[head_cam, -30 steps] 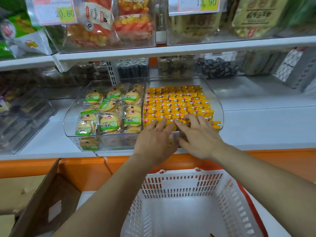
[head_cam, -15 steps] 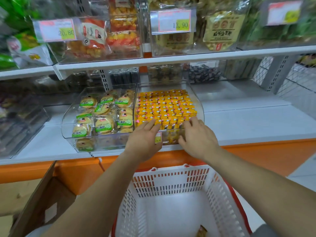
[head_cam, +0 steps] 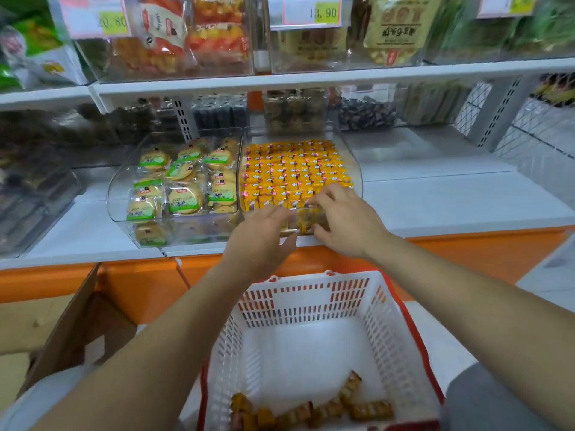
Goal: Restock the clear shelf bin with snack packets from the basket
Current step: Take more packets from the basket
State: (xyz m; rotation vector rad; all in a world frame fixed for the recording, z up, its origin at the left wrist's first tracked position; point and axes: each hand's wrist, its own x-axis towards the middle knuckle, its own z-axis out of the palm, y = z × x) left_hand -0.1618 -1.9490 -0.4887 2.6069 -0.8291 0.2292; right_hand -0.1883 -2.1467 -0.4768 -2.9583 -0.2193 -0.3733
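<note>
Yellow snack packets (head_cam: 292, 172) are kept tidy at the front of the clear shelf bin (head_cam: 357, 178): left hand (head_cam: 259, 236) flat, fingers straight; right hand (head_cam: 348, 223) curved over the rim, grip unclear.

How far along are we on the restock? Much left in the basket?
Mostly done: the clear bin holds neat rows of yellow packets up to its front. In hand: the left hand and right hand are at the bin's front edge, apparently tidying the front row. Left: a few leftover packets lie in the basket.
</note>
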